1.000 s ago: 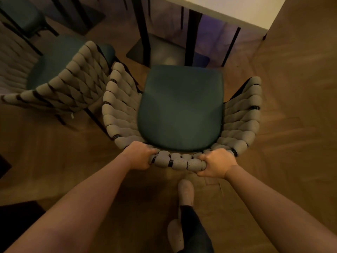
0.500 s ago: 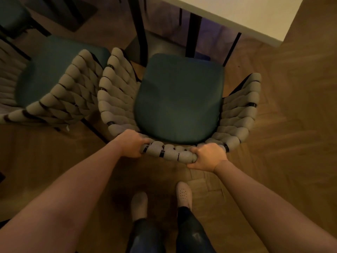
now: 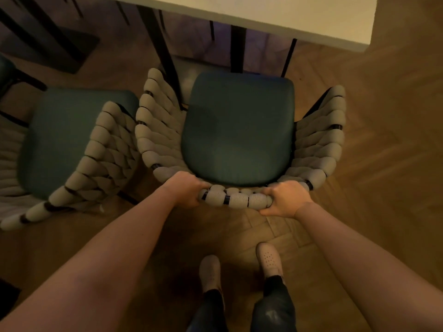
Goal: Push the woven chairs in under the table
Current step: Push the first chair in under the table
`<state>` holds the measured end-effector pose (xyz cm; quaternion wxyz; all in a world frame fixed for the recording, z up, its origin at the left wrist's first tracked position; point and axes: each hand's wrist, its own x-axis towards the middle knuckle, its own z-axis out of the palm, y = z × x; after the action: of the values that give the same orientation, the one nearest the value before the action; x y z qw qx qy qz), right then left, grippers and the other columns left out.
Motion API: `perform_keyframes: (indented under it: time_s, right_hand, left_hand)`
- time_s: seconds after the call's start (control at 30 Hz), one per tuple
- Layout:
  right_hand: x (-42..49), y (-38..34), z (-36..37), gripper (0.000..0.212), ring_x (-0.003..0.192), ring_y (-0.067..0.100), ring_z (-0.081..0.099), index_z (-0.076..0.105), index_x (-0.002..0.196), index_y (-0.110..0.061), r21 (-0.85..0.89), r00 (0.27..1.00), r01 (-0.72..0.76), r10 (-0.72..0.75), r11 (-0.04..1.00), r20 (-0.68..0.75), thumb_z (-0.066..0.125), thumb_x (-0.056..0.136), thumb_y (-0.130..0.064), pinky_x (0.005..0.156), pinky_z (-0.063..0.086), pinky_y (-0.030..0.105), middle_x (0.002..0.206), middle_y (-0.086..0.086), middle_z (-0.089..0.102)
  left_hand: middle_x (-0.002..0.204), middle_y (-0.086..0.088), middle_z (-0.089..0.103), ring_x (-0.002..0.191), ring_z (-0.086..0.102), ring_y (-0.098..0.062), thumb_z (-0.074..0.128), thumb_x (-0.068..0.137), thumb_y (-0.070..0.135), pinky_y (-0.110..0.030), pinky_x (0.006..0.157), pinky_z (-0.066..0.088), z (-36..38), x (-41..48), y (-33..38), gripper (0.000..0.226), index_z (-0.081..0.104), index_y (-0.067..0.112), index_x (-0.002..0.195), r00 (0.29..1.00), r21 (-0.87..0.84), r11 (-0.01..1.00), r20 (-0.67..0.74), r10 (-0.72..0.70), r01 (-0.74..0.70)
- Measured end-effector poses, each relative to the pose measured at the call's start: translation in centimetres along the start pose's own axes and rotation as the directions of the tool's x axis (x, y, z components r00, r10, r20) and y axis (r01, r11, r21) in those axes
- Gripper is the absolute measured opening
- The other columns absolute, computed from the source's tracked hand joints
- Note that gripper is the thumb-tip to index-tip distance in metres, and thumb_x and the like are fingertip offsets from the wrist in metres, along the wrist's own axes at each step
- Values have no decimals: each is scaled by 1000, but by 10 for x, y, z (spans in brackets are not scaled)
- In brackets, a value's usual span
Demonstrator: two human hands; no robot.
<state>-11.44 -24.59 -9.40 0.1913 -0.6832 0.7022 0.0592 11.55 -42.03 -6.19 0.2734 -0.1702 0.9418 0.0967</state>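
Woven chair (image 3: 239,130) in middle of frame, green seat facing up, front edge just short of white table (image 3: 263,13) at top. Left hand (image 3: 185,189) wraps fingers around woven back rail. Right hand (image 3: 287,198) grips same rail, thumb underneath. Second woven chair (image 3: 72,149) at left, side touching first chair. Two shoes (image 3: 268,258) on wood floor (image 3: 383,188) at bottom.

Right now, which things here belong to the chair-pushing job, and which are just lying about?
Part of the job: gripped chair, left hand, right hand, second chair on its left, table.
Just there: shoes, wooden floor.
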Motion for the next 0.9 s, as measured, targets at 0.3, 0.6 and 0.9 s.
perform_keyframes:
  time_s: [0.3, 0.6, 0.9]
  right_hand:
    - [29, -21, -3, 54, 73, 6, 64, 64, 114, -42, 18, 1000, -22, 22, 1000, -22, 47, 76, -76, 63, 52, 24, 80, -12, 68]
    - [35, -18, -6, 93, 77, 7, 65, 60, 120, -41, 60, 1000, -7, 5, 998, 30, 16, 61, -98, 67, 53, 26, 87, -11, 70]
    - [51, 30, -30, 38, 110, 22, 60, 71, 106, -21, 238, 852, -435, 482, 868, -203, 43, 97, -44, 104, 41, 43, 106, 4, 69]
  left_hand:
    - [112, 6, 64, 94, 61, -10, 54, 92, 44, -20, 74, 41, 0, 2, -46, 47, 43, 33, 137, 999, 32, 998, -1, 52, -52]
    - [119, 5, 62, 101, 60, -12, 58, 89, 47, -25, 86, 46, -3, 9, -55, 53, 43, 31, 137, 993, 30, 996, 78, 87, -89]
    - [119, -3, 61, 111, 57, -18, 46, 91, 56, -38, 100, 43, -11, 8, -105, 50, 62, 18, 119, 892, -299, 906, -249, -377, 299]
